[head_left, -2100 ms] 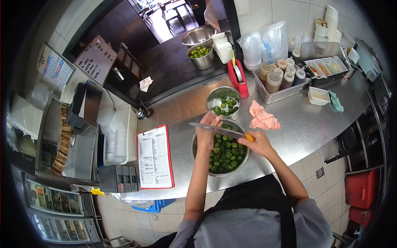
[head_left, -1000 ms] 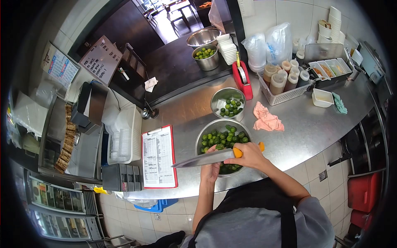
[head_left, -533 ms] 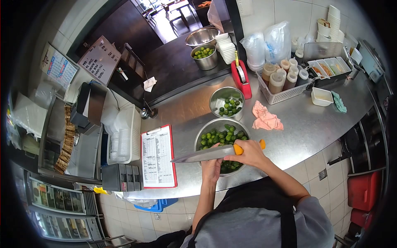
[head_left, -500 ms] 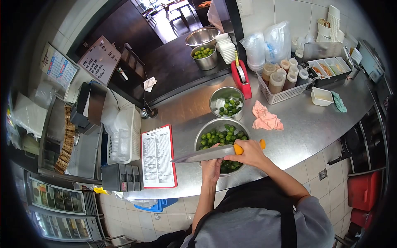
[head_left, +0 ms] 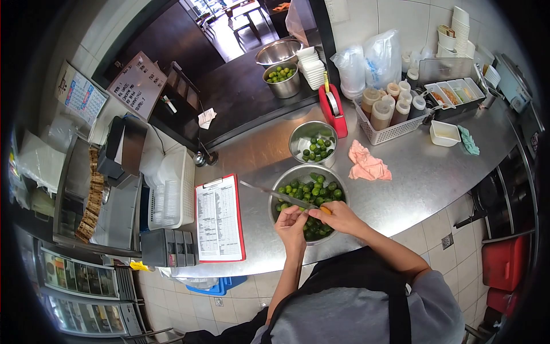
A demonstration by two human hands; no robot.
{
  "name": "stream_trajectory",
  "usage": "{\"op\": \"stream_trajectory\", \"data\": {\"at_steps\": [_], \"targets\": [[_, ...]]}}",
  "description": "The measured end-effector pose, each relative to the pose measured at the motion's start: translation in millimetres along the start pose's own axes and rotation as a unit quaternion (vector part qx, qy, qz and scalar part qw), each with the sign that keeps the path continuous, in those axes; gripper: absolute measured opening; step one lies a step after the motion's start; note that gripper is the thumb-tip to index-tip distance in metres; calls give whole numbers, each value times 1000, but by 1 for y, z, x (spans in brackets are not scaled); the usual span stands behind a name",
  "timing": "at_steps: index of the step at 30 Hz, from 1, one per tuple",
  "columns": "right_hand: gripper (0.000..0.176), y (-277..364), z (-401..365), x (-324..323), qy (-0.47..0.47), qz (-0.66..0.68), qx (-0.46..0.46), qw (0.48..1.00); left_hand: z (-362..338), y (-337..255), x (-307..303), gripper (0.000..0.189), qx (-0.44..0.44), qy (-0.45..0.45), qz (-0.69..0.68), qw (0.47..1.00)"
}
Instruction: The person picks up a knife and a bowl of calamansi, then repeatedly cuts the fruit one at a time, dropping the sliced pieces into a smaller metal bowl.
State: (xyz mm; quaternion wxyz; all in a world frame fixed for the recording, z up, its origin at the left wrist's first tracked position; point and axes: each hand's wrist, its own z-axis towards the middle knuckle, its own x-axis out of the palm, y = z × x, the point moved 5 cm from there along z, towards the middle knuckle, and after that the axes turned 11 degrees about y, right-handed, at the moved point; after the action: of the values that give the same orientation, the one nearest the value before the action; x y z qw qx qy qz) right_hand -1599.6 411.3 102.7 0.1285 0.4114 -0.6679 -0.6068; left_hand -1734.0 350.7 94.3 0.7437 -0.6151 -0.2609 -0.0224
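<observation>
My right hand [head_left: 340,218] is closed around the yellow-orange handle of a kitchen knife [head_left: 276,193]. The blade slants up and left over a steel bowl [head_left: 272,198] of small green limes [head_left: 317,189]. Close to the blade, at the bowl's near left side, my left hand [head_left: 291,225] is pinched, apparently on a small lime mostly hidden by the fingers. Just behind, a smaller steel bowl [head_left: 292,141] contains more limes and something white.
A clipboard [head_left: 219,221] lies to the left of the bowls. Rightward are a pink cloth [head_left: 369,161], a red tape dispenser [head_left: 332,112] and a basket [head_left: 387,135] of sauce bottles. A pot of limes [head_left: 283,88] stands on the dark ledge behind.
The knife has turned from broadside to nearly edge-on, its tip swinging up and away from me. My right hand has shifted slightly down and left; the left fingers have come together near the blade.
</observation>
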Motion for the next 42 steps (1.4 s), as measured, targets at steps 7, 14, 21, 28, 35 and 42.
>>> {"op": "stream_trajectory", "data": {"at_steps": [7, 14, 21, 28, 35, 42], "targets": [[66, -2, 3, 15, 125, 303, 34, 944, 2, -5, 7, 22, 28, -27, 36, 999], [67, -11, 9, 6, 124, 245, 13, 961, 5, -4, 9, 29, 0, -17, 47, 999], [68, 5, -4, -14, -45, -117, -30, 992, 8, 6, -6, 31, -68, 9, -81, 994], [61, 16, -6, -11, -93, -165, -71, 979, 7, 15, -9, 36, -111, 12, -141, 984], [61, 19, -6, -12, -93, -183, -80, 975, 4, 10, -4, 34, -123, 50, -154, 979], [61, 19, -7, -13, -112, -183, -89, 973, 5, 15, -10, 30, -124, 21, -167, 978]]}}
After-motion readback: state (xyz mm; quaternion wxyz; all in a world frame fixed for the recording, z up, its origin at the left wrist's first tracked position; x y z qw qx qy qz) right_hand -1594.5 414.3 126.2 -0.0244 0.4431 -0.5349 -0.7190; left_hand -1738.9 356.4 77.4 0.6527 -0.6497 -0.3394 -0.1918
